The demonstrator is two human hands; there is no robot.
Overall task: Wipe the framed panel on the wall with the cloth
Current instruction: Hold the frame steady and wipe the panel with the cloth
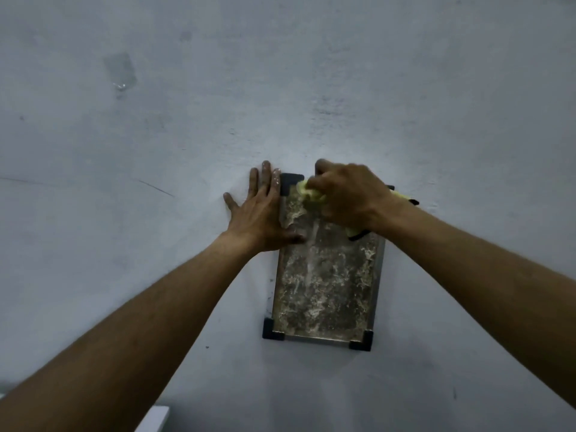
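The right hand [352, 194] has its fingers closed on the yellow cloth [310, 193], pressed to the top of the smeared panel [327, 282] on the wall [187, 120]. The left hand [261, 213] lies flat, fingers spread, across the panel's left edge.

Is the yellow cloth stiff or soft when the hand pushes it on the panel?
Probably soft and floppy: the yellow cloth bunches into folds under the right hand, and its edge hangs loose below the wrist. It likely drags rather than slides, since the framed panel looks crusted with residue.
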